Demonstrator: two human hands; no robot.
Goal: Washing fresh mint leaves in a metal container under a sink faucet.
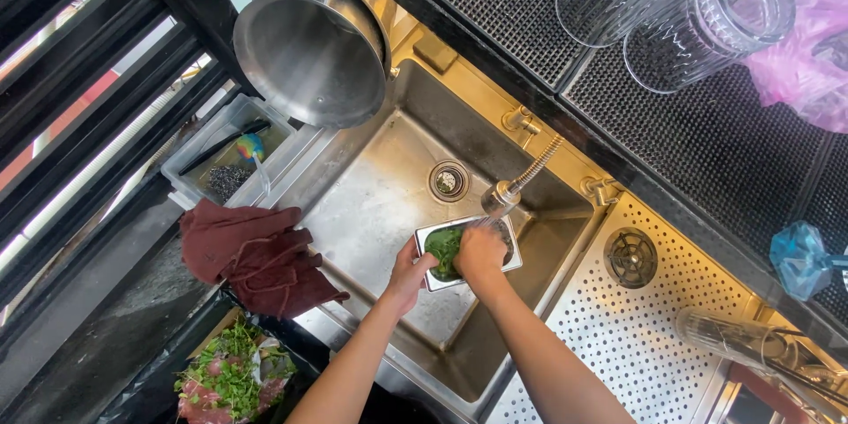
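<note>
A small rectangular steel tray (pixel 514 258) sits low in the steel sink (pixel 371 212), under the spray head of the pull-down faucet (pixel 500 198). My left hand (pixel 409 276) grips the tray's near-left edge. My right hand (pixel 480 253) presses a green scrub pad (pixel 444 249) inside the tray, covering much of it. Water seems to run from the faucet onto the tray.
A big steel pot (pixel 309 49) leans at the sink's far-left corner. A dark red cloth (pixel 256 256) lies on the left rim. A clear tub with scrubbers (pixel 231 159), a bin of green scraps (pixel 228 380), a perforated drain board (pixel 618 336) and upturned glasses (pixel 671 0) surround it.
</note>
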